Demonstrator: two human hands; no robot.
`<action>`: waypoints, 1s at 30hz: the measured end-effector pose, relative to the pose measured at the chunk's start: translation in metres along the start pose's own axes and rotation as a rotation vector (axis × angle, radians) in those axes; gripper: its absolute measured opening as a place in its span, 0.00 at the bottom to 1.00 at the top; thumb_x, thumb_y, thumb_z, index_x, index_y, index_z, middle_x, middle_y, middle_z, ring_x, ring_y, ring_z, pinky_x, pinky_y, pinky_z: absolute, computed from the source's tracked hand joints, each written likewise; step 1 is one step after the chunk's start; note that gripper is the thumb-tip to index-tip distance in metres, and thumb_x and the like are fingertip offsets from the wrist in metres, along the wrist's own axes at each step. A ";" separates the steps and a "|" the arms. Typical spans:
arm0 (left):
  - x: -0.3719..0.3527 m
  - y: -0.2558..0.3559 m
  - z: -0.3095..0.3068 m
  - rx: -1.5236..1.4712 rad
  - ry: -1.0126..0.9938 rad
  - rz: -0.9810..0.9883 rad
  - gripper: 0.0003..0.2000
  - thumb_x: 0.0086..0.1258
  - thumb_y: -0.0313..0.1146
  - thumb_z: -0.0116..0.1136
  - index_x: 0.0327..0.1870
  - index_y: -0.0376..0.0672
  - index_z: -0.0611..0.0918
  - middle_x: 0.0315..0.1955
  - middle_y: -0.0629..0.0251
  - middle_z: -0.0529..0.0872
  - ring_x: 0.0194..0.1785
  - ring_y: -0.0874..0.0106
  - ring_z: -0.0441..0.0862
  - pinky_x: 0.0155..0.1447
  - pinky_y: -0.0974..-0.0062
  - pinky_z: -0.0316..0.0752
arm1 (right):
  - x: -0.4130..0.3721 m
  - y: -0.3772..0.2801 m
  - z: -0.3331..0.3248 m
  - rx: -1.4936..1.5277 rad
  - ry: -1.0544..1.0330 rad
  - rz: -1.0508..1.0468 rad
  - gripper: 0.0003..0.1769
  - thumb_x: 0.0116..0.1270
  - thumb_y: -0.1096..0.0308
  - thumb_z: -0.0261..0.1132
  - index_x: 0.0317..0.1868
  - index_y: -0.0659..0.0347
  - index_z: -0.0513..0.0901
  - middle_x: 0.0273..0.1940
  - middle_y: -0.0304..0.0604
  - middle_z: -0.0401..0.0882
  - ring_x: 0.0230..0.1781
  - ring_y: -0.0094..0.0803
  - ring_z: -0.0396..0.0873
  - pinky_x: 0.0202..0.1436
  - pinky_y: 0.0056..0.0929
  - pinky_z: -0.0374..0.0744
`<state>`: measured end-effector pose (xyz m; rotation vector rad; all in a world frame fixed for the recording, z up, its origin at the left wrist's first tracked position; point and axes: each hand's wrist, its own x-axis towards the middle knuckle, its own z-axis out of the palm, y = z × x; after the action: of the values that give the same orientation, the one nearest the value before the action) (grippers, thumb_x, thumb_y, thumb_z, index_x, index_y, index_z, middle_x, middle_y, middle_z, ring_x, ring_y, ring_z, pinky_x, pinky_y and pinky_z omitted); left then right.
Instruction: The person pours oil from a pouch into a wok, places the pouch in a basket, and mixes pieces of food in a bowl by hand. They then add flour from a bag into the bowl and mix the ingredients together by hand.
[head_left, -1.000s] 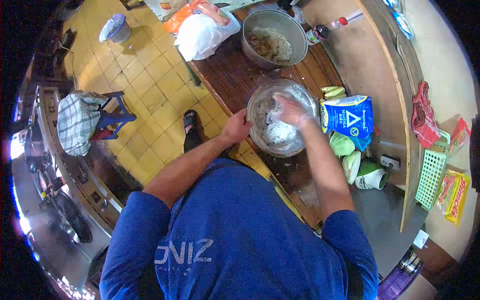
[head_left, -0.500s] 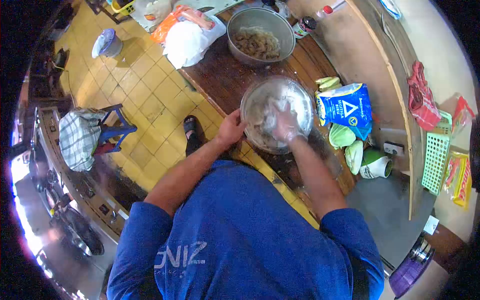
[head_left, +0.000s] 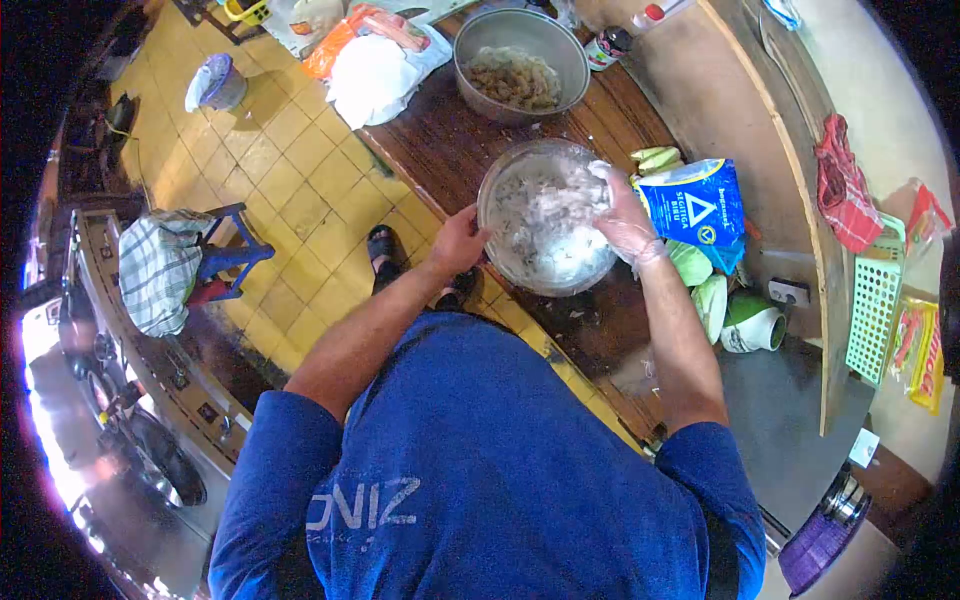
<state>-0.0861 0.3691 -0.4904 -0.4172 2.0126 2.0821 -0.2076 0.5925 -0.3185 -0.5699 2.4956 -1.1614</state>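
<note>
A shiny metal bowl [head_left: 497, 255] stands near the table's front edge, with white flour and flour-coated pieces [head_left: 560, 205] in it. My left hand [head_left: 460, 242] is bare and closed on the bowl's left rim. At the opposite rim is my right hand [head_left: 628, 220], in a clear plastic glove with flour on the fingers. Its fingers curl over the edge and appear to grip the bowl. Beyond stands a deeper grey pot [head_left: 465, 85] holding brownish, wet-looking pieces [head_left: 515, 80]. A blue flour bag [head_left: 690, 203] lies just right of my right hand.
Pale green vegetables [head_left: 708, 305] and a green-and-white mug [head_left: 752, 328] lie along the wooden partition [head_left: 775, 120]. White and orange plastic bags [head_left: 375, 80] rest at the table's far left. A dark-capped jar [head_left: 607, 48] stands beside the pot. A blue stool [head_left: 235, 250] with a checked cloth stands on the tiled floor.
My right hand has come up out of the flour to the bowl's right rim. The bowl has shifted slightly away from me, and white coated pieces now show in it. My left hand keeps its hold.
</note>
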 end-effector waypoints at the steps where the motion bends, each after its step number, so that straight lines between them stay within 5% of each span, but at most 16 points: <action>1: -0.002 0.005 0.000 -0.083 -0.043 -0.101 0.18 0.65 0.30 0.56 0.57 0.41 0.76 0.38 0.56 0.86 0.37 0.68 0.84 0.45 0.67 0.77 | 0.001 0.000 -0.003 0.017 -0.058 0.087 0.22 0.51 0.78 0.66 0.51 0.66 0.79 0.46 0.47 0.83 0.51 0.33 0.77 0.59 0.31 0.73; 4: -0.001 0.004 -0.002 0.138 0.027 0.136 0.18 0.65 0.31 0.57 0.57 0.41 0.76 0.37 0.56 0.86 0.37 0.68 0.84 0.44 0.66 0.77 | -0.010 -0.010 -0.011 0.144 -0.099 0.149 0.19 0.54 0.72 0.69 0.48 0.65 0.80 0.46 0.45 0.82 0.51 0.34 0.78 0.59 0.31 0.73; 6: -0.003 0.009 -0.002 0.168 0.024 0.121 0.18 0.65 0.31 0.57 0.57 0.41 0.76 0.38 0.56 0.86 0.38 0.68 0.84 0.44 0.66 0.77 | -0.010 0.014 0.003 -0.257 -0.203 0.014 0.18 0.60 0.62 0.68 0.50 0.59 0.80 0.49 0.48 0.81 0.53 0.42 0.77 0.61 0.32 0.72; 8: -0.005 0.012 -0.002 0.202 0.018 0.106 0.18 0.65 0.31 0.57 0.57 0.41 0.76 0.38 0.56 0.86 0.38 0.68 0.84 0.45 0.66 0.77 | -0.018 0.024 0.042 -0.337 -0.262 -0.095 0.28 0.59 0.59 0.69 0.60 0.53 0.75 0.60 0.53 0.73 0.64 0.49 0.68 0.69 0.42 0.65; 10: -0.005 0.009 -0.001 0.093 0.011 0.139 0.19 0.65 0.31 0.57 0.58 0.42 0.76 0.38 0.57 0.86 0.37 0.69 0.84 0.44 0.68 0.77 | -0.028 0.015 0.082 -0.808 -0.265 -0.209 0.39 0.57 0.54 0.70 0.69 0.48 0.66 0.70 0.53 0.60 0.73 0.58 0.52 0.73 0.55 0.55; 11: -0.007 0.011 0.000 0.096 0.010 0.136 0.19 0.65 0.31 0.57 0.58 0.42 0.76 0.38 0.57 0.86 0.37 0.69 0.84 0.44 0.68 0.77 | -0.026 0.041 0.107 -0.766 -0.222 -0.147 0.45 0.54 0.52 0.71 0.72 0.45 0.61 0.74 0.52 0.53 0.75 0.63 0.41 0.73 0.63 0.48; 14: -0.005 0.013 -0.003 0.041 -0.028 0.050 0.19 0.65 0.30 0.57 0.59 0.43 0.76 0.37 0.59 0.86 0.35 0.70 0.83 0.44 0.69 0.77 | -0.005 0.073 0.137 -0.865 -0.044 -0.031 0.38 0.54 0.58 0.71 0.67 0.42 0.69 0.74 0.49 0.52 0.76 0.58 0.41 0.72 0.64 0.49; 15: -0.004 0.011 -0.003 0.027 -0.037 0.050 0.19 0.65 0.30 0.56 0.59 0.43 0.76 0.36 0.59 0.86 0.33 0.70 0.83 0.42 0.69 0.78 | -0.003 0.080 0.125 -0.840 -0.171 -0.032 0.33 0.56 0.62 0.66 0.65 0.44 0.72 0.68 0.53 0.64 0.70 0.57 0.58 0.71 0.55 0.59; 16: -0.003 0.007 -0.003 0.009 -0.047 0.051 0.19 0.65 0.29 0.56 0.59 0.43 0.75 0.35 0.59 0.86 0.30 0.71 0.83 0.40 0.70 0.78 | 0.002 0.069 0.113 -0.837 -0.172 -0.030 0.33 0.56 0.62 0.66 0.65 0.44 0.72 0.68 0.53 0.64 0.70 0.57 0.58 0.71 0.55 0.59; 18: -0.009 0.022 -0.003 -0.006 -0.057 -0.025 0.19 0.66 0.30 0.55 0.58 0.42 0.76 0.33 0.59 0.86 0.28 0.71 0.82 0.38 0.69 0.78 | 0.021 0.063 0.090 -0.332 -0.173 0.255 0.29 0.56 0.66 0.62 0.62 0.48 0.73 0.58 0.55 0.74 0.60 0.54 0.72 0.65 0.45 0.70; 20: -0.013 0.034 -0.003 -0.027 -0.060 -0.100 0.18 0.66 0.30 0.55 0.58 0.41 0.76 0.32 0.58 0.85 0.25 0.72 0.82 0.35 0.69 0.78 | 0.024 0.064 0.069 -0.390 0.090 -0.103 0.26 0.55 0.64 0.63 0.57 0.56 0.76 0.52 0.57 0.78 0.52 0.52 0.78 0.54 0.42 0.76; 22: -0.015 0.038 -0.002 0.069 -0.001 -0.028 0.18 0.66 0.30 0.55 0.57 0.41 0.76 0.31 0.58 0.85 0.22 0.73 0.80 0.32 0.69 0.78 | 0.023 0.003 0.019 -0.440 -0.264 0.234 0.22 0.56 0.64 0.63 0.52 0.62 0.79 0.50 0.57 0.80 0.51 0.47 0.79 0.55 0.37 0.76; 23: -0.012 0.029 -0.001 0.063 -0.005 -0.027 0.18 0.66 0.30 0.55 0.57 0.41 0.76 0.31 0.58 0.85 0.22 0.73 0.80 0.32 0.69 0.78 | 0.020 0.005 0.012 -0.170 -0.267 0.301 0.21 0.56 0.68 0.63 0.51 0.63 0.81 0.47 0.51 0.83 0.50 0.38 0.80 0.53 0.33 0.77; 24: -0.005 0.013 -0.002 0.101 0.001 0.019 0.18 0.66 0.30 0.55 0.57 0.40 0.76 0.32 0.58 0.85 0.24 0.73 0.81 0.33 0.69 0.78 | 0.016 0.007 0.004 -0.176 -0.266 0.303 0.21 0.56 0.68 0.63 0.51 0.63 0.81 0.47 0.51 0.83 0.50 0.38 0.80 0.53 0.33 0.77; 26: -0.002 0.010 -0.002 0.138 0.008 0.067 0.17 0.66 0.30 0.55 0.57 0.40 0.76 0.32 0.58 0.85 0.25 0.73 0.82 0.34 0.69 0.79 | 0.011 0.011 -0.007 0.423 -0.417 0.187 0.33 0.53 0.79 0.64 0.63 0.71 0.70 0.56 0.47 0.76 0.54 0.27 0.75 0.57 0.27 0.75; 30: 0.001 -0.001 -0.001 0.140 0.033 0.229 0.18 0.66 0.30 0.56 0.57 0.40 0.76 0.34 0.58 0.85 0.31 0.73 0.83 0.36 0.69 0.79 | -0.005 0.023 -0.009 0.437 -0.313 0.298 0.39 0.50 0.85 0.62 0.67 0.65 0.67 0.62 0.47 0.71 0.60 0.30 0.72 0.65 0.27 0.69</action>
<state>-0.0868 0.3684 -0.4915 -0.2061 2.3045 2.0516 -0.2124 0.6143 -0.3306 -0.2273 1.9048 -1.3237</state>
